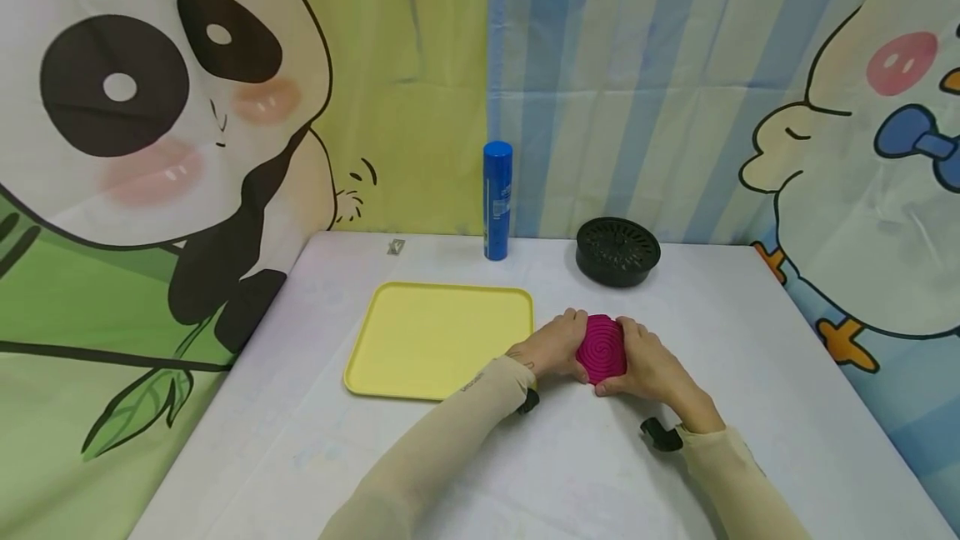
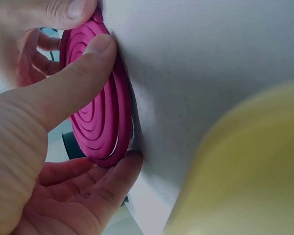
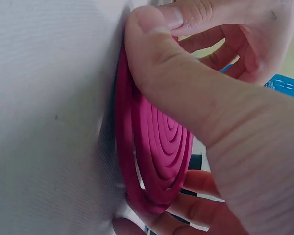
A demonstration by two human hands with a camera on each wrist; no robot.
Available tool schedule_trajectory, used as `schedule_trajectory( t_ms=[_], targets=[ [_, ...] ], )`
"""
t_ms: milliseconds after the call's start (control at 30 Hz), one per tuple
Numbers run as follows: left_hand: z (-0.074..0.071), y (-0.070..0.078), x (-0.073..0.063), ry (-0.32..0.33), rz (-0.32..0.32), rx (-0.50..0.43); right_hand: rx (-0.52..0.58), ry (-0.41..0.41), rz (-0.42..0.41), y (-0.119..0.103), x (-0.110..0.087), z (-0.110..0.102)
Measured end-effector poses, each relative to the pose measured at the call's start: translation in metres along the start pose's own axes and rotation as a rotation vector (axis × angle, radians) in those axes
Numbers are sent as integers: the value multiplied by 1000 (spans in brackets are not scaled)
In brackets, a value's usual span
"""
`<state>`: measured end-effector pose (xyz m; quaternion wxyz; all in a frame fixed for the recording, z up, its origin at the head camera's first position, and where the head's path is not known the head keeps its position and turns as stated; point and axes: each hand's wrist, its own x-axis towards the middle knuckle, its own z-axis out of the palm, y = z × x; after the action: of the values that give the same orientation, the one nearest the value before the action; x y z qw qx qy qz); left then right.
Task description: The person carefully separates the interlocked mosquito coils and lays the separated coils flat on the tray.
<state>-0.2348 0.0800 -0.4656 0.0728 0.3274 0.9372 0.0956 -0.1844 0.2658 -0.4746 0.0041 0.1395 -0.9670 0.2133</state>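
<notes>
A magenta spiral mosquito coil (image 1: pixel 602 350), seemingly a flat double spiral, is tilted low over the white table between both hands. My left hand (image 1: pixel 555 347) grips its left side; in the left wrist view the thumb (image 2: pixel 95 54) lies on the coil's face and the fingers reach its far rim. On the opposite side my right hand (image 1: pixel 651 365) holds the rim, thumb near the closest edge and fingers around the far one. In the right wrist view thin gaps show between the rings of the coil (image 3: pixel 157 147), and both thumbs come close together at one edge.
A yellow rectangular tray (image 1: pixel 442 340) lies left of the hands. Behind stand a blue spray can (image 1: pixel 497 202) and a black round holder (image 1: pixel 618 252) with a slotted top. A small metal stand (image 1: pixel 396 247) lies near the back edge. Printed curtains hang behind the table (image 1: pixel 337 465).
</notes>
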Motion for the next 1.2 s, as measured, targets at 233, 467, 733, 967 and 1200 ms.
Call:
schedule_trajectory(
  t_ms=[233, 467, 733, 967, 1200],
  targets=[
    [1, 1, -1, 11, -25, -69, 71, -41, 38, 0, -1, -4],
    [1, -4, 0, 43, -24, -171, 124, -3, 57, 6, 0, -8],
    [-5, -10, -2, 82, -38, -325, 151, 61, 108, 12, 1, -15],
    [-14, -15, -6, 135, -56, -422, 163, 156, 105, 16, 3, -19],
    [-23, -17, -5, 180, -67, -527, 200, 250, 138, 18, 5, -23]
  ],
)
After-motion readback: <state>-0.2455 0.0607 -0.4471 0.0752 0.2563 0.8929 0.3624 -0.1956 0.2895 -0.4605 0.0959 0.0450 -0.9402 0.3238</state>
